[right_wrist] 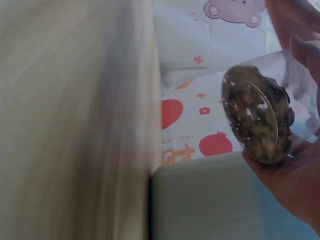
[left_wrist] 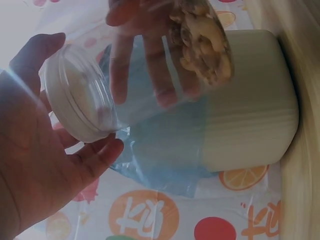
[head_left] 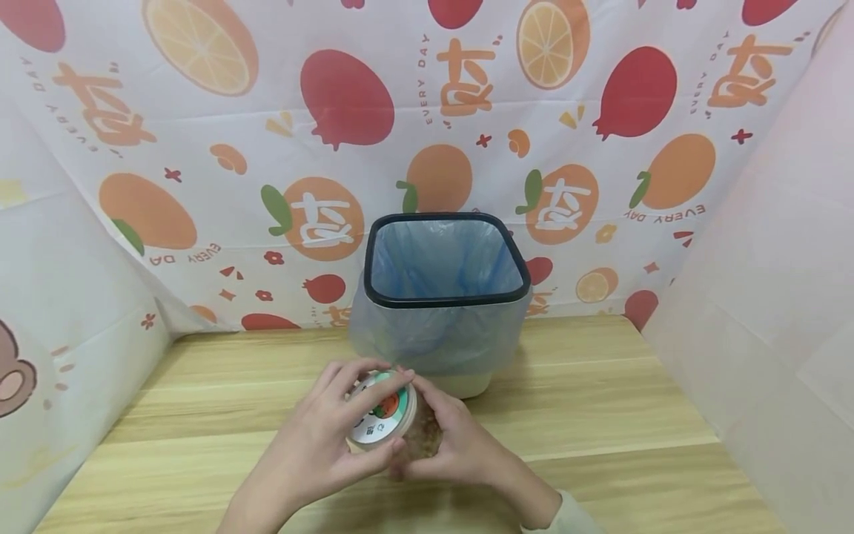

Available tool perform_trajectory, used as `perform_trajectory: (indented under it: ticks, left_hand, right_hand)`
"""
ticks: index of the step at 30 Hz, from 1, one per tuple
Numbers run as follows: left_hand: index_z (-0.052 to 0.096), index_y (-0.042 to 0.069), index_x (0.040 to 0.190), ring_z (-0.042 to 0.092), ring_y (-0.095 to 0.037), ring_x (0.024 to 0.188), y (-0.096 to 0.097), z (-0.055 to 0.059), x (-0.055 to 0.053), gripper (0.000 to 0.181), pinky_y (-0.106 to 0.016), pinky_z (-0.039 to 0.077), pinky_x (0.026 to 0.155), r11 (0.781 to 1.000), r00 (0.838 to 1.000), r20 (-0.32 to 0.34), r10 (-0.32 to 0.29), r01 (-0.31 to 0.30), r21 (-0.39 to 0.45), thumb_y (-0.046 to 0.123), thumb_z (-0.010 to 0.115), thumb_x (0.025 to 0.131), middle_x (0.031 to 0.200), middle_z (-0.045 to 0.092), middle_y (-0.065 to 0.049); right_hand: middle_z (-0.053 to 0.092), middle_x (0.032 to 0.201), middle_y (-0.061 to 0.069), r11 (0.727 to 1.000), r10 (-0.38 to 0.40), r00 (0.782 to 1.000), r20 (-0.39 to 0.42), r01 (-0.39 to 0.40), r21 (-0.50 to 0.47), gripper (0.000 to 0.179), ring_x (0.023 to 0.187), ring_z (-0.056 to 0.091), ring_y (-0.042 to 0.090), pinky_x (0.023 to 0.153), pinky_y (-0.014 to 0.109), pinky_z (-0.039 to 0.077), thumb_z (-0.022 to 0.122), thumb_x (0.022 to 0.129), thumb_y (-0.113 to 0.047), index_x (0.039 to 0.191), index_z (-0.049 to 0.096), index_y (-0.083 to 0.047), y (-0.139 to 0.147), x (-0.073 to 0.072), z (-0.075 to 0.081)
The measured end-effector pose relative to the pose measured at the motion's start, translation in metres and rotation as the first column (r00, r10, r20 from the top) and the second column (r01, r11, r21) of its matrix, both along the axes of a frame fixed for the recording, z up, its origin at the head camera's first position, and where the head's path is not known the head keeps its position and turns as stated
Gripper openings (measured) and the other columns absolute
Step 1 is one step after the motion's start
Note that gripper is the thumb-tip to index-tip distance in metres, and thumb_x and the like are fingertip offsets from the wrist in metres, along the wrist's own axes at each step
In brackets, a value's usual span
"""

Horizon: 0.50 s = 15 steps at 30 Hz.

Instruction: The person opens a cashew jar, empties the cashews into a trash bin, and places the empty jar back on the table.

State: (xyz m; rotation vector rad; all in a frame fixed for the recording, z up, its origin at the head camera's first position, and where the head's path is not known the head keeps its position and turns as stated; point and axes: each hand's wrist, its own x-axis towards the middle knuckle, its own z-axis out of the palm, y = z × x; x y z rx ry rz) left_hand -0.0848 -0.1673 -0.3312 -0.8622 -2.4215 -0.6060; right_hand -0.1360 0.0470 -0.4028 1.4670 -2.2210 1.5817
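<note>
Before a square, black-rimmed cream bin (head_left: pixel 447 302), a round clear-plastic jar (head_left: pixel 425 433) was gripped by left hand (head_left: pixel 323 434) and right hand (head_left: pixel 463 449).

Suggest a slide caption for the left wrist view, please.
Left hand holding the lid of a clear jar, a cream bin behind.

Bin (head_left: pixel 470 387): cream, blk rim (head_left: pixel 448 302), just beyond fingers (head_left: pixel 382 390).
Liner (head_left: pixel 434 343): translucent bluish bag, hangs down bin's outside.
Tabletop (head_left: pixel 594 393): lt wood-look, under fingers.
Backdrop (head_left: pixel 394 178): wht cloth w/ fruit prints (head_left: pixel 350 96), well beyond fingers.
Side sheet (head_left: pixel 87 289): pale, part-seen bear print (head_left: pixel 10 374), well L of fingers.
</note>
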Motion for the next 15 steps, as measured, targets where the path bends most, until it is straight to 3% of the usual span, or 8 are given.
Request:
perform_trajectory:
  ticks: [2, 5, 9, 11, 15]
  left_hand:
    - [0.057, 0.036, 0.14, 0.047, -0.012, 0.115, 0.002, 0.0, -0.003, 0.065, -0.035, 0.053, 0.081, 0.999, 0.999, -0.012, -0.031, 0.031, 0.026, 0.044, 0.08, 0.079, 0.136, 0.053, 0.007]
    - [0.061, 0.031, 0.137, 0.049, -0.015, 0.12, 0.006, 0.001, -0.008, 0.06, -0.034, 0.052, 0.084, 0.987, 0.99, -0.032, -0.136, 0.138, 0.087, 0.039, 0.081, 0.08, 0.137, 0.054, 0.005]
    - [0.064, 0.023, 0.133, 0.051, -0.017, 0.121, 0.014, 0.001, -0.017, 0.05, -0.035, 0.049, 0.09, 0.94, 0.951, -0.074, -0.3, 0.308, 0.148, 0.037, 0.076, 0.087, 0.135, 0.057, 0.003]
    - [0.065, 0.021, 0.132, 0.052, -0.018, 0.12, 0.018, 0.0, -0.02, 0.047, -0.035, 0.049, 0.09, 0.921, 0.934, -0.104, -0.343, 0.356, 0.159, 0.04, 0.073, 0.09, 0.134, 0.059, 0.001]
    - [0.066, 0.018, 0.129, 0.052, -0.02, 0.115, 0.025, -0.003, -0.023, 0.046, -0.03, 0.048, 0.089, 0.903, 0.916, -0.168, -0.365, 0.392, 0.175, 0.044, 0.069, 0.091, 0.129, 0.061, -0.004]
  right_hand:
    - [0.045, 0.152, -0.004, 1.0, 0.025, 0.999, 0.047, -0.026, 0.005, 0.102, 0.133, 0.052, 0.016, 0.109, 0.035, 0.045, 0.087, 0.077, -0.02, 0.157, 0.023, -0.023, 0.003, -0.001, 0.002]
    - [0.049, 0.146, -0.006, 0.997, 0.081, 0.989, 0.123, -0.082, 0.01, 0.099, 0.13, 0.054, 0.016, 0.108, 0.034, 0.046, 0.088, 0.076, -0.02, 0.155, 0.028, -0.025, 0.008, -0.004, 0.005]
    - [0.053, 0.143, -0.004, 0.989, 0.144, 0.975, 0.167, -0.148, 0.014, 0.096, 0.126, 0.056, 0.018, 0.107, 0.034, 0.046, 0.089, 0.074, -0.022, 0.152, 0.033, -0.024, 0.019, -0.009, 0.007]
    - [0.054, 0.141, -0.002, 0.984, 0.174, 0.971, 0.162, -0.177, 0.005, 0.092, 0.124, 0.056, 0.018, 0.106, 0.035, 0.047, 0.088, 0.075, -0.025, 0.151, 0.036, -0.022, 0.025, -0.012, 0.008]
    - [0.055, 0.138, 0.003, 0.969, 0.247, 0.958, 0.147, -0.246, -0.023, 0.085, 0.12, 0.058, 0.02, 0.103, 0.036, 0.049, 0.084, 0.081, -0.037, 0.149, 0.037, -0.017, 0.034, -0.018, 0.009]
